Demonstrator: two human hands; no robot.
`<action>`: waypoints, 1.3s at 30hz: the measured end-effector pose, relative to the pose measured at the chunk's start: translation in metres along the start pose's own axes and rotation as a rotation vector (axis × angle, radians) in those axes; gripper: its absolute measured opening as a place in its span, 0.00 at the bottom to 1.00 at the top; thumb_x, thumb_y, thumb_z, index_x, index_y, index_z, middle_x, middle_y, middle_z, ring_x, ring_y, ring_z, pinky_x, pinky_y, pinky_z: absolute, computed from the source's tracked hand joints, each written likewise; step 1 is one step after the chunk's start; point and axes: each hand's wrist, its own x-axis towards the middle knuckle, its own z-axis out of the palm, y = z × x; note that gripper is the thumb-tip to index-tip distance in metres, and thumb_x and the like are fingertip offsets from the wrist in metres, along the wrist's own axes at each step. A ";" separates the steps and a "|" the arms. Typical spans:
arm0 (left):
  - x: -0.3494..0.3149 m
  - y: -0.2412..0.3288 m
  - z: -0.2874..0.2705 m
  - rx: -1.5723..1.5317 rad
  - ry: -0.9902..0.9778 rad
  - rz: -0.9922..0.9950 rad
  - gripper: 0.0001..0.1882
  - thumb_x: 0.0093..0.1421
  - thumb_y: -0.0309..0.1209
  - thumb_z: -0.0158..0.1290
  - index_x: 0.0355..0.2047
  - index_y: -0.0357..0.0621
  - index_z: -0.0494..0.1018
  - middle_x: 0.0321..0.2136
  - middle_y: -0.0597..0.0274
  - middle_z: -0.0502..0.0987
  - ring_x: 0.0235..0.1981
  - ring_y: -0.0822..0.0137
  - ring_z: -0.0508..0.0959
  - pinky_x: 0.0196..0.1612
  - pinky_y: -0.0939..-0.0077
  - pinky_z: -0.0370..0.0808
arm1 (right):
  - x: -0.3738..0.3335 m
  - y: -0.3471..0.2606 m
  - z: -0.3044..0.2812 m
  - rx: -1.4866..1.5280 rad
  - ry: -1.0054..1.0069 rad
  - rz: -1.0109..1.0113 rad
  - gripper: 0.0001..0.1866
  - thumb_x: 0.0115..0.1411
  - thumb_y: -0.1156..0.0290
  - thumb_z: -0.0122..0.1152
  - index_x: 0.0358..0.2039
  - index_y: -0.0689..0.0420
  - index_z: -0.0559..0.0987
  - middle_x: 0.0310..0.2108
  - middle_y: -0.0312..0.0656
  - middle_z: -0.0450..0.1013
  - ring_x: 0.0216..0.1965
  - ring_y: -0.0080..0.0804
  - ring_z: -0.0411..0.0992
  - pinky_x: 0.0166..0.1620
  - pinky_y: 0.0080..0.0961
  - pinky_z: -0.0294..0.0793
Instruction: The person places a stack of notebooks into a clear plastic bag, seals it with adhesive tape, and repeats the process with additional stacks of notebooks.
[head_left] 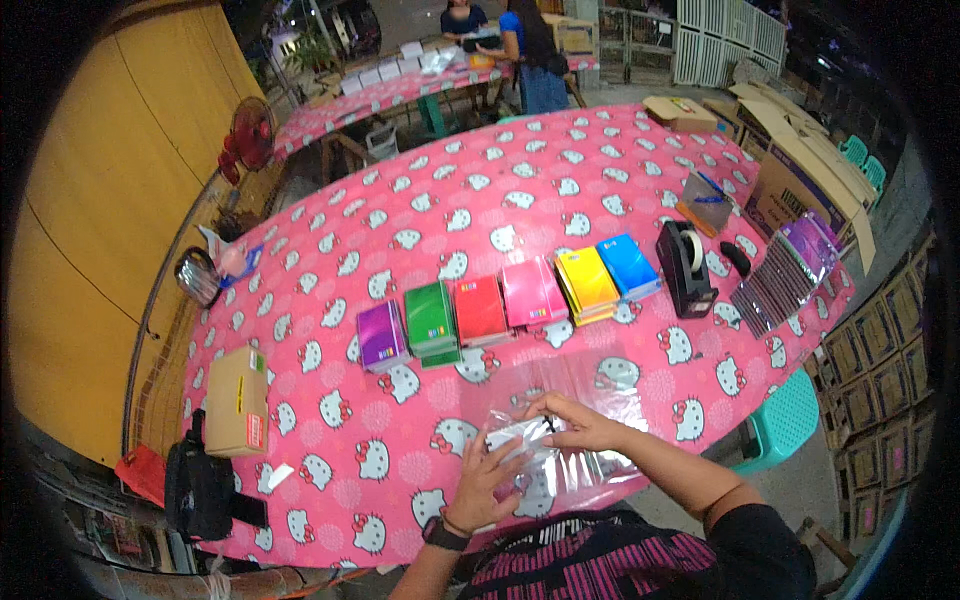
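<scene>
Clear plastic bags [590, 470] lie at the near edge of the table, creased and shiny. My left hand [485, 487] rests on them with its fingers stretched out and apart. Closed in a pinch, my right hand [580, 424] grips the plastic beside a white patch [522, 433], which could be a slip or glare. Beyond my hands runs a row of small notebook stacks: purple [381, 334], green [430, 318], red [481, 310], pink [533, 291], yellow [586, 284] and blue [628, 266].
Right of the stacks are a black tape dispenser [686, 270], a wrapped notebook bundle [775, 285] and a pen holder [706, 205]. At the left sit a cardboard box [237, 402] and a black bag [195, 490]. A green stool [785, 425] stands beside the table; two people are beyond.
</scene>
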 end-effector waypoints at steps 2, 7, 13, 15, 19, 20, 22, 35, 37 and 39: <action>0.006 0.001 0.001 -0.022 0.000 0.011 0.35 0.41 0.35 0.58 0.54 0.62 0.68 0.59 0.67 0.62 0.62 0.42 0.51 0.59 0.38 0.47 | 0.000 0.007 -0.001 0.177 0.030 0.157 0.25 0.58 0.60 0.53 0.53 0.58 0.65 0.54 0.46 0.63 0.56 0.40 0.60 0.56 0.31 0.59; 0.004 0.002 0.002 -0.041 0.019 -0.001 0.32 0.41 0.34 0.60 0.52 0.58 0.70 0.57 0.66 0.64 0.59 0.42 0.55 0.60 0.45 0.51 | -0.021 0.049 -0.075 -0.394 0.346 0.226 0.19 0.57 0.58 0.55 0.44 0.58 0.76 0.43 0.48 0.73 0.47 0.43 0.70 0.50 0.36 0.68; 0.004 0.010 0.003 -0.059 0.059 -0.005 0.30 0.44 0.33 0.61 0.51 0.57 0.71 0.55 0.64 0.66 0.59 0.42 0.55 0.60 0.48 0.53 | -0.110 0.104 -0.232 -1.358 1.575 0.504 0.15 0.53 0.65 0.56 0.35 0.64 0.77 0.33 0.52 0.74 0.37 0.44 0.72 0.44 0.34 0.68; 0.011 0.010 0.003 -0.061 0.053 0.019 0.29 0.45 0.33 0.61 0.51 0.57 0.71 0.55 0.63 0.66 0.59 0.42 0.55 0.60 0.48 0.52 | -0.143 0.129 -0.267 -0.945 1.447 0.531 0.15 0.52 0.63 0.57 0.31 0.64 0.78 0.29 0.51 0.75 0.34 0.43 0.73 0.40 0.34 0.68; 0.005 0.009 0.001 -0.040 0.031 -0.016 0.30 0.44 0.32 0.62 0.52 0.57 0.70 0.55 0.62 0.66 0.58 0.43 0.56 0.60 0.48 0.52 | -0.141 0.134 -0.277 -0.569 1.326 0.729 0.17 0.51 0.60 0.59 0.23 0.64 0.78 0.21 0.52 0.74 0.28 0.44 0.73 0.34 0.37 0.69; 0.005 0.008 0.003 -0.046 0.033 -0.011 0.31 0.44 0.32 0.62 0.52 0.57 0.70 0.55 0.62 0.66 0.58 0.44 0.56 0.60 0.47 0.52 | -0.141 0.138 -0.282 -0.433 1.345 0.697 0.19 0.52 0.56 0.58 0.20 0.62 0.78 0.18 0.50 0.73 0.25 0.42 0.72 0.32 0.36 0.68; 0.008 0.008 0.002 -0.049 0.036 0.003 0.31 0.44 0.32 0.61 0.52 0.58 0.70 0.56 0.62 0.65 0.58 0.44 0.56 0.61 0.48 0.52 | -0.149 0.142 -0.284 -0.594 1.394 0.573 0.19 0.53 0.56 0.58 0.20 0.62 0.77 0.17 0.48 0.72 0.23 0.38 0.71 0.30 0.34 0.67; 0.000 -0.002 0.012 0.001 0.037 -0.041 0.29 0.44 0.32 0.58 0.51 0.58 0.71 0.57 0.61 0.64 0.60 0.44 0.54 0.61 0.46 0.50 | -0.098 0.126 -0.171 0.532 0.685 0.767 0.10 0.59 0.63 0.56 0.24 0.53 0.72 0.15 0.28 0.65 0.14 0.13 0.59 0.16 0.12 0.57; -0.002 -0.002 0.009 0.000 0.044 -0.025 0.31 0.41 0.33 0.60 0.50 0.56 0.72 0.57 0.59 0.63 0.61 0.46 0.54 0.62 0.47 0.48 | -0.036 0.046 -0.113 0.382 0.477 0.640 0.10 0.58 0.62 0.57 0.27 0.55 0.74 0.16 0.28 0.65 0.16 0.14 0.59 0.19 0.12 0.57; 0.000 0.000 0.005 -0.010 0.031 -0.001 0.32 0.39 0.34 0.62 0.49 0.56 0.73 0.57 0.57 0.62 0.62 0.46 0.52 0.62 0.47 0.47 | 0.003 -0.016 -0.075 0.302 0.171 0.514 0.12 0.56 0.60 0.60 0.27 0.56 0.76 0.17 0.30 0.66 0.17 0.15 0.60 0.20 0.14 0.57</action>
